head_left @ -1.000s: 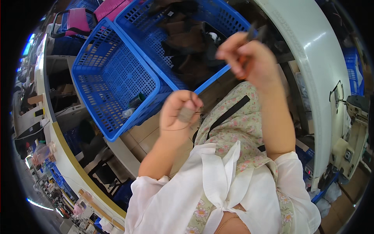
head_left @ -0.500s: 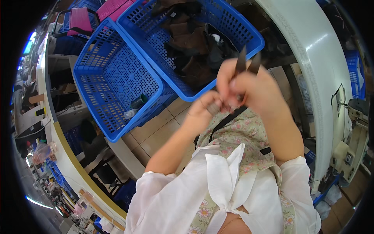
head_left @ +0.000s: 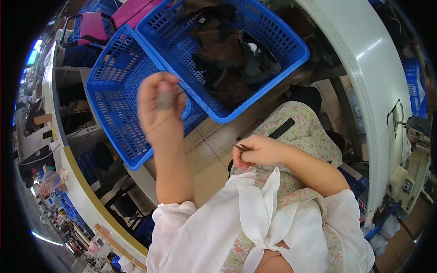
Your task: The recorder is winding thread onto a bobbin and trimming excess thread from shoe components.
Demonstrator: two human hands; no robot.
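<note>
My left hand (head_left: pixel 159 111) is raised over the near part of the left blue basket (head_left: pixel 175 75), fingers curled and blurred. A small grey-brown thing (head_left: pixel 166 99) shows in its fingers, its kind unclear. Thin dark thread (head_left: pixel 193 98) trails from this hand across the basket rims. Close to my waist, my right hand (head_left: pixel 264 150) is closed around small scissors (head_left: pixel 244 147). Their short dark blades stick out toward the left, and the rest is hidden in the palm. A patterned apron (head_left: pixel 298 129) covers my lap beneath the right hand.
The right blue basket (head_left: pixel 298 52) contains several brown and black pieces (head_left: pixel 227 52). A white machine or table edge (head_left: pixel 378 91) curves along the right side. At left runs a workbench with a yellow edge (head_left: pixel 86 184). Pink cases (head_left: pixel 93 27) lie at the far left.
Both hands were together in front of the right basket, scissor blades pointing up. They have parted: the left moved left over the left basket, the right came down toward my waist with the scissors.
</note>
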